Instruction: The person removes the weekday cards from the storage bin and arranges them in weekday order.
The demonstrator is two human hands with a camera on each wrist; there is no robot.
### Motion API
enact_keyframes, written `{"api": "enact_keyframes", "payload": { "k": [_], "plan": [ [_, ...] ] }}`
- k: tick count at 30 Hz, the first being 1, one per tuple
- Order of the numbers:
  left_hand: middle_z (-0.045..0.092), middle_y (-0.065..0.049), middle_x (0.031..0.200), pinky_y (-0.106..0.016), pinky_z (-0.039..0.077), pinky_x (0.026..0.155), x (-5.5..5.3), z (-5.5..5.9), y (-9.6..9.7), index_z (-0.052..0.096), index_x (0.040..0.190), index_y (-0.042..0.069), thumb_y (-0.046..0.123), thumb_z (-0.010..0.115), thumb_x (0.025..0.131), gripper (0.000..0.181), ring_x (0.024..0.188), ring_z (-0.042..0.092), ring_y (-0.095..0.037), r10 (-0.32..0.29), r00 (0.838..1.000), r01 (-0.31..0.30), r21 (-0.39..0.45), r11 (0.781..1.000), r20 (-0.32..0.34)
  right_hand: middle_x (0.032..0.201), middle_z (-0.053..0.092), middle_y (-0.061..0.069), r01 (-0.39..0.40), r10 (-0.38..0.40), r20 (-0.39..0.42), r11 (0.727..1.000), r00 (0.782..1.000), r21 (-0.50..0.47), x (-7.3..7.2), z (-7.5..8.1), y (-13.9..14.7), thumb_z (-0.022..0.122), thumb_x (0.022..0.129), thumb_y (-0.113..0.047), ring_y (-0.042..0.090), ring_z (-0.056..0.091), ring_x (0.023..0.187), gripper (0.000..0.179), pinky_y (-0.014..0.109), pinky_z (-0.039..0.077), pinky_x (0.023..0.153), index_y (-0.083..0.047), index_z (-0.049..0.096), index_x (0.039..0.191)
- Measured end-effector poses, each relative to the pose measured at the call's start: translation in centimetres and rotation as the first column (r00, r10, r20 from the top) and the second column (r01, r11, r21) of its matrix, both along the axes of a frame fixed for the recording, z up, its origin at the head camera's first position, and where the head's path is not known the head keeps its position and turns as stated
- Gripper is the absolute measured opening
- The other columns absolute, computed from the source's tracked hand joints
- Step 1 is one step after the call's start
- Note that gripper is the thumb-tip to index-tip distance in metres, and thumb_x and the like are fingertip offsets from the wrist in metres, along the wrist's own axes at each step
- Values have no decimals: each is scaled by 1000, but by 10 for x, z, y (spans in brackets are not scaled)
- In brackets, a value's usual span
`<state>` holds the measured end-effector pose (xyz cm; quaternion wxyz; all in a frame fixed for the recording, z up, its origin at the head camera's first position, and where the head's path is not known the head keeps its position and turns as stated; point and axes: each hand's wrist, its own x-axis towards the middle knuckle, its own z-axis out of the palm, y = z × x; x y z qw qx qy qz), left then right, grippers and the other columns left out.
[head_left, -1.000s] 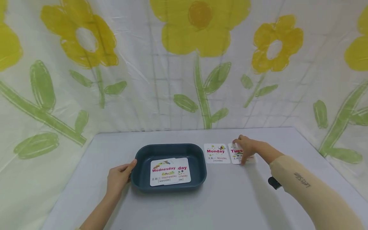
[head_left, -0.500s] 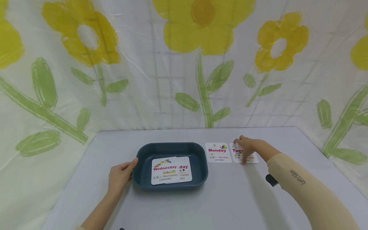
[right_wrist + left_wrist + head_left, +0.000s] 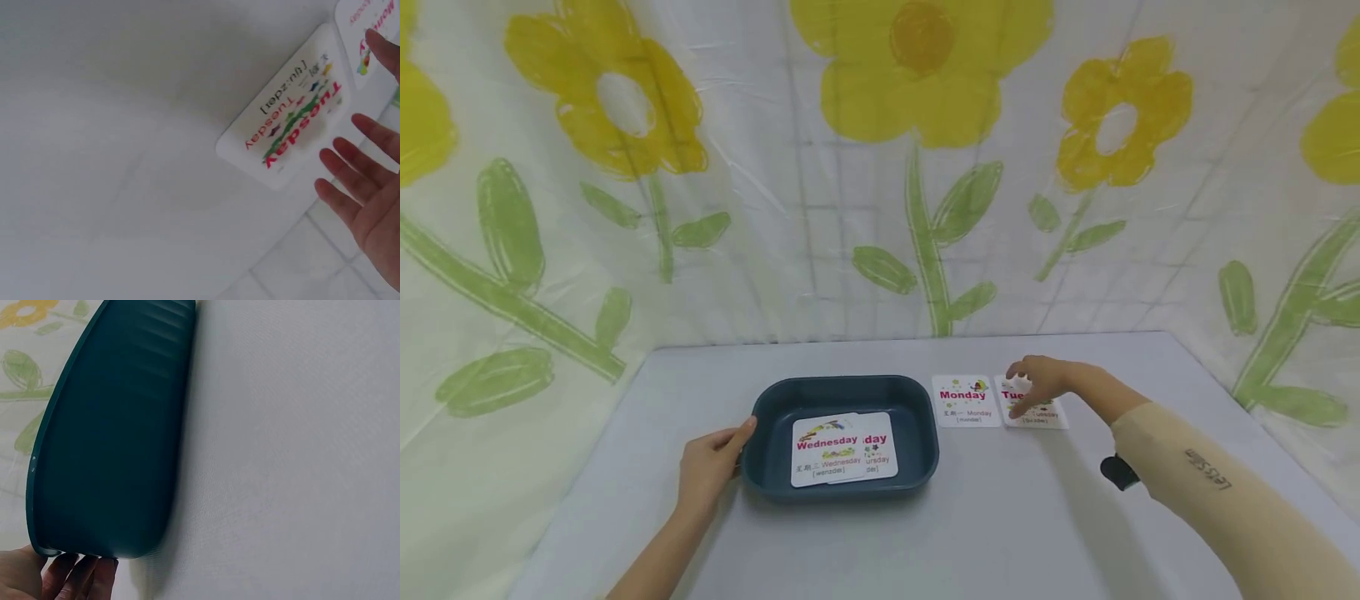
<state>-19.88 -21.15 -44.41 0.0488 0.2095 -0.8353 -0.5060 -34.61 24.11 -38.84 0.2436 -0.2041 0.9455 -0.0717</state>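
My left hand (image 3: pixel 706 468) grips the left rim of a dark blue-green plastic basin (image 3: pixel 919 454), thumb over the edge and fingers underneath outside. The left wrist view shows those fingers (image 3: pixel 69 578) against the basin's end wall. Inside the basin a Wednesday card (image 3: pixel 820 467) partly covers another card (image 3: pixel 882 454), which reads "...ursday". To the right, a Monday card (image 3: pixel 966 410) and a Tuesday card (image 3: pixel 1047 418) lie side by side, flat on the table. Over the Tuesday card hovers my right hand (image 3: pixel 1045 383), its fingers spread and apart from it in the right wrist view, holding nothing.
The white table (image 3: pixel 940 550) runs back to a pale curtain (image 3: pixel 760 250) printed with yellow flowers. A dark device (image 3: pixel 1120 472) sits under the right wrist. The table's edge passes close beyond the Tuesday card in the right wrist view.
The fingers of my right hand have lifted off the Tuesday card, uncovering more of its lower text. My left hand and the basin stay where they were.
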Motion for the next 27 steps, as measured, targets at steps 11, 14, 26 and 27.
{"api": "enact_keyframes", "payload": {
  "k": [11,14,26,27],
  "plan": [
    [60,-26,115,-26,54,67,1,1,0,62,112,-6,50,58,86,61,82,61,-20,5,1000,-5,1,1000,-9,99,59,7,85,-98,225,994,969,65,8,24,-14,69,80,-37,23,57,92,42,42,54,72,-5,60,106],
    [60,-25,114,-24,54,65,1,0,1,63,112,-5,49,58,86,60,78,60,-17,7,1000,-7,-2,1000,-8,96,60,6,77,-91,231,995,969,66,10,24,-16,70,79,-36,23,58,90,42,41,54,72,-5,60,106],
    [64,-24,108,-17,50,59,2,-3,2,65,109,-4,50,58,86,60,71,63,-13,29,999,-29,-10,1000,-43,96,63,6,16,-20,237,1000,971,19,13,27,-40,70,79,-31,22,60,88,31,40,54,70,-7,65,99],
    [64,-24,108,-16,50,58,2,-4,3,65,109,-4,51,58,86,61,71,64,-13,30,998,-31,-11,999,-47,96,64,6,9,-12,239,1000,971,11,13,28,-44,70,79,-31,22,60,88,31,40,54,71,-8,65,98]
  ]
}}
